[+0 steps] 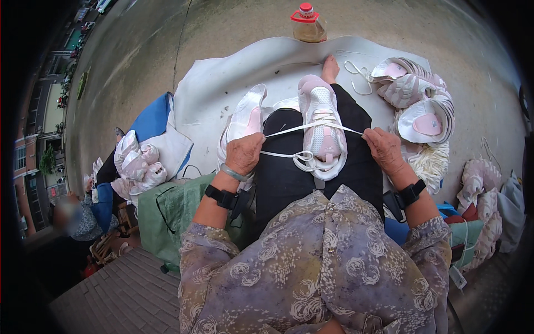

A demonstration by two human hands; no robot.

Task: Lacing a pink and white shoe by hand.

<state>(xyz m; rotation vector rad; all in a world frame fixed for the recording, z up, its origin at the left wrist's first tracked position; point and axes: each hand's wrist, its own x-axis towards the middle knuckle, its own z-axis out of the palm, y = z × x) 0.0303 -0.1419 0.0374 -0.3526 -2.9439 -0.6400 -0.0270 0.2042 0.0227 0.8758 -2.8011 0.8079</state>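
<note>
Head view: the shoe (326,142) lies on my lap (281,178) at 12 o'clock, likely light and soft, its lace (286,131) probably limp and best pinched well out sideways, as my left hand (243,153) grips it at 9 o'clock, my right hand (385,149) at 3 o'clock.

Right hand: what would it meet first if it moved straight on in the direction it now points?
Probably the black right trouser leg, just ahead of the right hand; their height difference is unclear.
</note>
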